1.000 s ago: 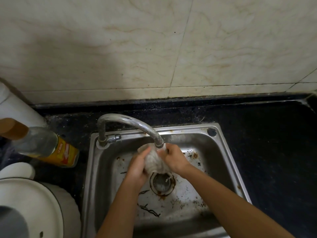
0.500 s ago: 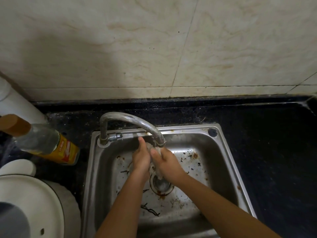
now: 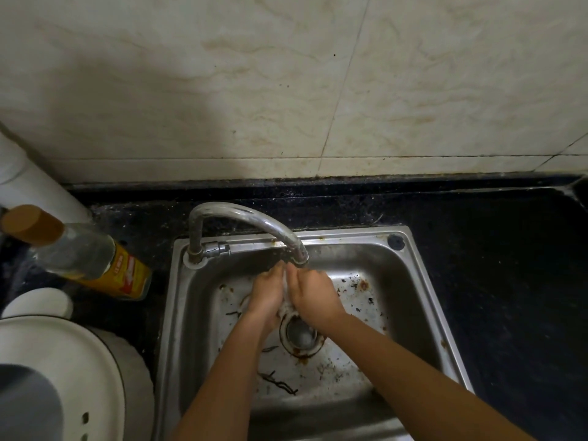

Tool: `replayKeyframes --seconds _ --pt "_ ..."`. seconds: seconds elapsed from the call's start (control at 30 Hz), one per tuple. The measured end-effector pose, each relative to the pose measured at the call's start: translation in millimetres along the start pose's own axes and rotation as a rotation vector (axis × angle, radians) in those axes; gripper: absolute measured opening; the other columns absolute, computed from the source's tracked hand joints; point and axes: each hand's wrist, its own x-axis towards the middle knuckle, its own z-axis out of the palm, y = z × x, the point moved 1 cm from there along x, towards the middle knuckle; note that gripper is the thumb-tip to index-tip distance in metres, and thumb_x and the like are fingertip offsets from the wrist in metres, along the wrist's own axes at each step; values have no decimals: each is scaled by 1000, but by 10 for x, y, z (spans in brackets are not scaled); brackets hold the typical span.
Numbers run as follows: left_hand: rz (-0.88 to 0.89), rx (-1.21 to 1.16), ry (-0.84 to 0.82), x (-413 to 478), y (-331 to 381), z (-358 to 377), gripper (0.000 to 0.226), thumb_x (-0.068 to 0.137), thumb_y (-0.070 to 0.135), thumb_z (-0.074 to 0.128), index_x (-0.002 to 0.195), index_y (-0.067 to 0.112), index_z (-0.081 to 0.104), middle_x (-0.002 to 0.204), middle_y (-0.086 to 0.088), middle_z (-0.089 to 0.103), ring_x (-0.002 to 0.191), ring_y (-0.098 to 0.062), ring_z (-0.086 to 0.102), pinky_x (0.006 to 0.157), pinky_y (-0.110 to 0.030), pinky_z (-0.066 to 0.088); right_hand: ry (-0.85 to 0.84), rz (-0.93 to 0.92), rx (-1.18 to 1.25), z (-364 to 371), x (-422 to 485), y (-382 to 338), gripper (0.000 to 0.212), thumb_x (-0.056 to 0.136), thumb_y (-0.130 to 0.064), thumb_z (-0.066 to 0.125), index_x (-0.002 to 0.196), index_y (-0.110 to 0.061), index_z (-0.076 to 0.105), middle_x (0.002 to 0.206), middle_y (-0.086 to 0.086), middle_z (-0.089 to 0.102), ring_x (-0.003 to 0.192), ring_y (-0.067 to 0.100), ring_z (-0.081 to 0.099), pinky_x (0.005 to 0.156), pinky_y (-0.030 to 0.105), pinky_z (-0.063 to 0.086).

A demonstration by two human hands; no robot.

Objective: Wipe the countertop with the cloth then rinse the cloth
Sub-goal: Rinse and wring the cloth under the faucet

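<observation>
From my remote seat I look down into a steel sink point(image 3: 428, 283) set into a black speckled desk point(image 3: 509, 265) that fills the middle and right of the frame. Both bare forearms rise from the bottom edge and meet at the centre of the basin.

The left hand point(image 3: 265, 297) and the right hand point(image 3: 315, 297) are laid palm to palm with the cloth point(image 3: 287, 292) sandwiched between them. Only a thin pale strip of it shows in the seam between the hands and just below them. The left fingers point(image 3: 276, 275) and the right fingers point(image 3: 300, 276) look stretched out rather than clenched, pressing flat on the cloth from either side, with their tips directly under the spout of the curved metal faucet point(image 3: 241, 218). I cannot tell whether water is running.

The round drain point(image 3: 300, 335) sits just below the hands, ringed with rust. Dark scraps of debris point(image 3: 280, 381) lie on the sink floor toward the bottom of the frame.

At the left, a clear bottle point(image 3: 92, 259) with a yellow label and a brown cap stands on the desk beside the sink. A white lidded appliance point(image 3: 57, 370) fills the lower left corner, and a white pipe point(image 3: 28, 189) runs up the upper left edge. Stained cream wall tiles point(image 3: 286, 90) cover the upper half.
</observation>
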Motion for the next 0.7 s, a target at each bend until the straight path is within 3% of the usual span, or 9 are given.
replayKeyframes --seconds 0.1,0.23,0.3,0.37,0.47,0.53,0.6,0.7 --pt "-15 2 -50 -59 9 36 36 98 37 44 97 7 66 80 -12 71 77 -25 67 63 -31 51 28 123 82 -52 71 48 30 102 -22 40 77 -10 53 67 2 54 57 13 50 51 21 40" --pt "-22 -117 -59 -72 73 7 32 96 33 51 96 3 64 61 -6 70 54 -16 68 45 -22 49 -54 402 553 -29 174 75 29 100 -25 45 88 -5 61 81 12 65 70 21 61 65 34 53" --pt "-13 -198 -78 -20 83 -62 33 93 29 57 103 -1 65 82 -15 73 71 -23 69 58 -28 53 -97 460 651 -39 204 105 32 101 -26 41 86 -5 61 81 13 62 70 23 57 67 37 51" --pt "-2 -246 -108 -1 79 -135 37 88 28 63 111 -1 65 106 -23 69 88 -30 65 68 -33 50 -120 475 701 -73 201 132 35 101 -28 40 81 -7 59 79 11 60 73 23 57 75 41 55" --pt "30 -252 -127 11 76 -180 34 89 23 63 114 1 63 101 -18 70 82 -22 68 62 -28 53 -162 485 796 -108 177 188 34 100 -32 47 96 -4 65 91 13 71 84 25 69 74 39 60" --pt "36 -286 -100 18 107 -225 30 88 19 63 114 4 62 100 -16 70 79 -21 68 59 -27 53 -171 472 822 -123 162 228 21 94 -25 58 106 -8 60 106 15 68 94 27 67 75 39 58" --pt "35 -337 -94 60 114 -271 35 88 16 65 120 5 58 104 -15 69 82 -22 68 58 -28 53 -162 458 897 -165 152 276 31 86 -15 69 114 -18 55 117 10 61 101 26 62 75 39 56" --pt "63 -375 -100 79 130 -308 35 89 7 61 123 12 57 111 -14 67 98 -27 66 67 -33 56 -267 334 956 -253 144 331 45 82 -1 68 121 -22 59 112 6 64 100 23 63 76 34 54"
